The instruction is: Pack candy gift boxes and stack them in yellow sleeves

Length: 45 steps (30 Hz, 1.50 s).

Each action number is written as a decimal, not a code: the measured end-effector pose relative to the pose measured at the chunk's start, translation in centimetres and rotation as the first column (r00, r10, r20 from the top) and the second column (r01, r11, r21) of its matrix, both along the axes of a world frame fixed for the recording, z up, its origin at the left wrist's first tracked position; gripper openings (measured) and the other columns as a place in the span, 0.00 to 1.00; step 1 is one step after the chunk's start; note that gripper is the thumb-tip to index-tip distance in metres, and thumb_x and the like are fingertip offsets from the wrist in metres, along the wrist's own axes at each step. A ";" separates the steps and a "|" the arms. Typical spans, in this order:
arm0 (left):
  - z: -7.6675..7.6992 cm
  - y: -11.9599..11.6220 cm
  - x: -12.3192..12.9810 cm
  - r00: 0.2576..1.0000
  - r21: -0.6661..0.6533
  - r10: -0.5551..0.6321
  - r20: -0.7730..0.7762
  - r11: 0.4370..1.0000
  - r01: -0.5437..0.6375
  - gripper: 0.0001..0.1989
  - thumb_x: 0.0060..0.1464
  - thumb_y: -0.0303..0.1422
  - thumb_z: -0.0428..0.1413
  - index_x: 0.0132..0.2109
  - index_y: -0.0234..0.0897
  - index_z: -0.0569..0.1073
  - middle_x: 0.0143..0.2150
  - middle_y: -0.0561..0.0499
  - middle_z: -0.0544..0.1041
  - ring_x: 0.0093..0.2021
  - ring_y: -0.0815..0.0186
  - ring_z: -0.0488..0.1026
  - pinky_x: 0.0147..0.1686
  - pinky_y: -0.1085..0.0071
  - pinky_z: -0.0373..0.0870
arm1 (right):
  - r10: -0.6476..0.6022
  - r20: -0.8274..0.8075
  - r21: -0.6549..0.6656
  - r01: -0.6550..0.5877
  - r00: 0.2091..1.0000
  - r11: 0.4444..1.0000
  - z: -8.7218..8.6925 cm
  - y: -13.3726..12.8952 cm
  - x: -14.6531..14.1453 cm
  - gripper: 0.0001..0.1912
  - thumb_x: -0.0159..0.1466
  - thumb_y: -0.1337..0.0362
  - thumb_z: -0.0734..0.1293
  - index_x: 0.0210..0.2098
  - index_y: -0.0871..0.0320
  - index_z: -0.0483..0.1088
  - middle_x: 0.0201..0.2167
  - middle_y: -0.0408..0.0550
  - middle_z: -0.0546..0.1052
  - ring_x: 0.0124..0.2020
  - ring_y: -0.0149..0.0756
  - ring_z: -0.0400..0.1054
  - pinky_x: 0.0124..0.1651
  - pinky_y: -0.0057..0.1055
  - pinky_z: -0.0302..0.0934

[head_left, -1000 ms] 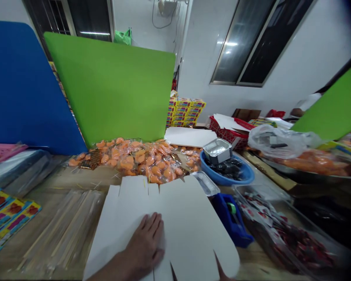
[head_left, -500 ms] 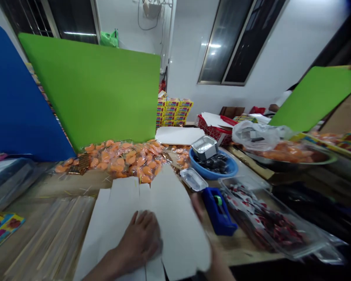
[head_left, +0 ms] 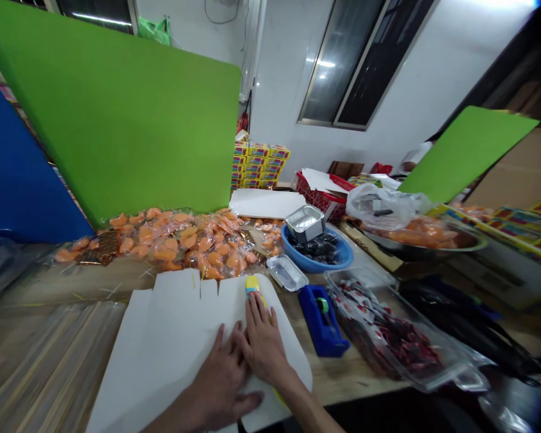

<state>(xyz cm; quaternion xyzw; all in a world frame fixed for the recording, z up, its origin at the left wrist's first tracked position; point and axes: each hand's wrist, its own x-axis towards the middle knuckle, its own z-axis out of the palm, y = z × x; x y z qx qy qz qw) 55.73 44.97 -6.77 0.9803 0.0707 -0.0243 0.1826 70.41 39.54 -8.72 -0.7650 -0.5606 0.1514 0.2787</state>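
**A:** Hands?

**B:** Left hand [head_left: 220, 380] open, palm down on a white card sheet [head_left: 171, 331], fingers spread; right hand [head_left: 264, 344] also open and flat on the same sheet, just beside the left; neither clenched, no grip on anything

**A:** Sheet position?

**B:** Flat on the wooden tabletop [head_left: 342, 385], in front of the body; slotted flaps along the far edge, near edge running out of frame

**A:** Yellow mark by the right hand?

**B:** Small yellow object [head_left: 252, 285] on the sheet, at the right fingertips; contact and kind impossible to tell at this size

**A:** Right of the sheet?

**B:** Blue tape dispenser [head_left: 322, 322] close by; small foil tray [head_left: 287, 272] just beyond the far corner; further on, blue basin [head_left: 318, 255] holding a foil container [head_left: 305, 224] and dark packets [head_left: 315, 248]; clear plastic tray [head_left: 379, 331] of red-and-white packets

**A:** Far side and left?

**B:** Heap of orange pieces in clear wrappers [head_left: 175, 243] just past the flaps; green board [head_left: 112, 114] behind the heap; stack of yellow boxes [head_left: 259, 165] and red basket [head_left: 318, 195] further back; bundled thin wooden sticks [head_left: 49, 367] left of the sheet
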 end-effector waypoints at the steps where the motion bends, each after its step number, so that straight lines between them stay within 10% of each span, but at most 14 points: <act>1: -0.1 0.1 0.0 1.000 0.011 0.000 0.016 1.000 -0.001 0.39 0.56 0.49 0.48 0.68 0.42 0.41 0.68 0.40 0.48 0.68 0.46 0.35 0.61 0.39 0.37 | 0.014 0.010 -0.026 -0.013 1.000 1.000 0.2 0.1 0.0 0.35 0.64 0.54 0.57 0.65 0.63 0.48 0.68 0.54 0.38 0.68 0.46 0.26 0.65 0.54 0.23; 7: 0.0 -0.4 0.1 0.997 0.029 0.067 -0.025 0.997 -0.066 0.39 0.52 0.53 0.48 0.65 0.40 0.52 0.69 0.38 0.45 0.68 0.45 0.37 0.60 0.37 0.37 | 0.148 -0.430 0.046 -0.142 0.891 0.989 3.8 -5.2 7.1 0.22 0.66 0.62 0.53 0.58 0.57 0.62 0.66 0.53 0.51 0.66 0.40 0.45 0.65 0.45 0.42; 12: 0.5 -2.9 0.8 0.995 0.009 0.094 0.016 0.996 -0.094 0.47 0.40 0.59 0.55 0.62 0.34 0.58 0.66 0.32 0.52 0.65 0.40 0.45 0.59 0.37 0.38 | 0.373 0.104 0.041 -0.378 0.922 0.925 3.8 -11.7 8.2 0.24 0.59 0.77 0.55 0.51 0.59 0.68 0.62 0.56 0.60 0.66 0.46 0.45 0.63 0.55 0.43; 16: 0.8 -5.3 1.8 0.984 0.071 0.142 0.107 0.986 -0.150 0.31 0.39 0.49 0.62 0.48 0.34 0.69 0.51 0.39 0.69 0.54 0.48 0.62 0.58 0.46 0.51 | 0.321 0.562 0.145 -0.473 0.762 0.869 1.8 -13.2 6.3 0.17 0.62 0.76 0.57 0.46 0.58 0.70 0.52 0.54 0.71 0.58 0.45 0.57 0.61 0.53 0.48; 23: 1.1 -7.5 1.8 0.998 0.235 -0.057 0.022 0.971 0.051 0.11 0.53 0.22 0.46 0.40 0.30 0.71 0.38 0.39 0.73 0.40 0.55 0.67 0.39 0.61 0.66 | 0.348 0.376 0.081 -0.405 0.859 0.911 2.4 -13.8 6.3 0.15 0.65 0.72 0.56 0.39 0.56 0.73 0.34 0.50 0.77 0.37 0.38 0.66 0.48 0.40 0.58; 27: 2.0 -5.5 2.8 0.993 -0.070 0.081 -0.083 0.994 -0.087 0.09 0.49 0.22 0.47 0.30 0.31 0.73 0.30 0.44 0.73 0.33 0.61 0.66 0.34 0.66 0.63 | 0.240 -0.085 -0.032 -0.243 0.967 0.969 2.4 -11.8 7.4 0.11 0.61 0.70 0.61 0.29 0.60 0.75 0.27 0.46 0.76 0.31 0.34 0.66 0.35 0.29 0.57; 31: 2.9 -1.3 5.0 0.940 -0.494 0.181 -0.291 0.813 -0.309 0.10 0.47 0.30 0.52 0.21 0.32 0.70 0.18 0.57 0.61 0.22 0.72 0.58 0.23 0.75 0.54 | 0.142 -0.371 -0.331 -0.274 0.918 0.903 2.2 -8.4 9.5 0.02 0.50 0.70 0.69 0.23 0.64 0.73 0.17 0.39 0.67 0.21 0.28 0.60 0.23 0.23 0.49; 35: 3.9 -0.2 5.3 0.945 -0.526 0.199 -0.259 0.792 -0.310 0.09 0.44 0.30 0.53 0.19 0.32 0.66 0.17 0.59 0.54 0.21 0.74 0.53 0.21 0.75 0.47 | 0.218 -0.490 -0.343 -0.417 0.844 0.842 4.6 -6.9 11.1 0.15 0.48 0.63 0.72 0.35 0.64 0.74 0.25 0.42 0.73 0.26 0.30 0.64 0.26 0.23 0.56; 40: 4.9 -2.8 2.8 0.962 -0.507 0.270 -0.026 0.826 -0.246 0.17 0.53 0.35 0.49 0.19 0.34 0.60 0.19 0.56 0.57 0.22 0.74 0.54 0.22 0.74 0.48 | 0.108 -0.140 -0.121 -0.126 0.984 0.985 8.5 -3.2 11.8 0.31 0.53 0.52 0.69 0.52 0.63 0.65 0.47 0.55 0.70 0.45 0.41 0.64 0.46 0.34 0.60; 45: 2.9 -3.2 0.1 0.979 -0.382 0.129 0.156 0.922 -0.061 0.20 0.58 0.42 0.44 0.23 0.38 0.68 0.24 0.49 0.71 0.28 0.67 0.67 0.28 0.72 0.62 | 0.026 -0.099 -0.301 -0.055 0.995 0.952 6.9 4.6 12.8 0.22 0.54 0.62 0.68 0.47 0.61 0.67 0.41 0.50 0.73 0.40 0.39 0.67 0.40 0.30 0.62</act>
